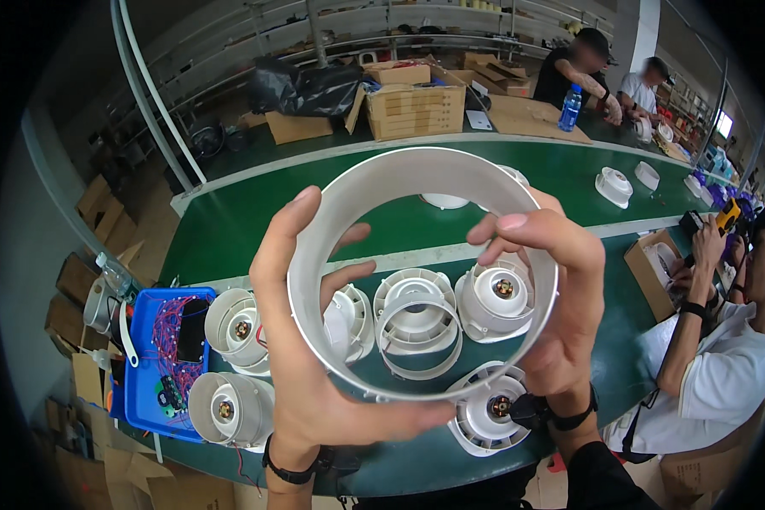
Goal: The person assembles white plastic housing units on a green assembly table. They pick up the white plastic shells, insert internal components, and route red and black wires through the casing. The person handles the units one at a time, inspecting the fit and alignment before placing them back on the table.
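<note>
My two hands hold up a white plastic ring (399,180), a short wide cylinder that is open through its middle. My left hand (306,378) grips its left side, thumb along the lower rim and fingers reaching around the wall. My right hand (569,314) clasps the right side, its fingers curled over the upper rim. Below, on the green bench, stand several white round fan housings (194,406), some with a copper-coloured motor part showing at the centre. A second white ring (425,372) rests against a housing in the middle, seen through the held ring.
A blue tray (136,374) with red and blue wires and green circuit boards sits at the left. A green conveyor (255,204) runs behind, carrying more white housings (614,187). Co-workers sit at the right, one holding a yellow tool (728,216) beside a cardboard box (646,276).
</note>
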